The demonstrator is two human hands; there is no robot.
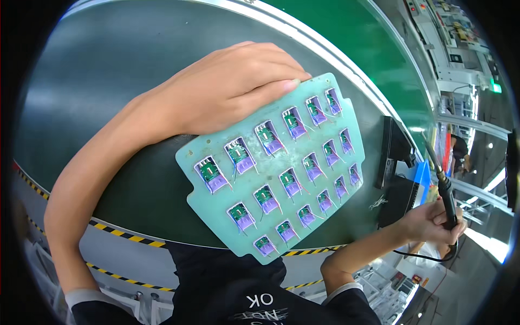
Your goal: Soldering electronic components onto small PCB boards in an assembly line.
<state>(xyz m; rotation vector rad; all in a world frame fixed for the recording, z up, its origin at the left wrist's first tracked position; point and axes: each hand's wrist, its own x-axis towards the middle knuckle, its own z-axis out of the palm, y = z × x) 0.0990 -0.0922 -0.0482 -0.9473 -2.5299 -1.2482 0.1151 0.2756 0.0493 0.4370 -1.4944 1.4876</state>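
My left hand [249,81] has its fingers closed over the far edge of a pale green fixture board [211,208], which is tilted above the workbench. Rows of cut-out slots in the board each hold a small green circuit board with a purple part [269,138] and thin wires sticking out. Off to the right, my right hand [425,223] grips the black handle of a soldering iron [446,197]. The iron's tip points up and away, apart from the board. The fingertips of my left hand are hidden behind the board's edge.
The dark workbench top [108,70] has a pale metal rim. At its right stand black boxes [398,200] and a blue container [422,176]. The iron's black cord [433,259] loops below my right hand. Yellow-black striped tape [130,235] lines the near bench edge.
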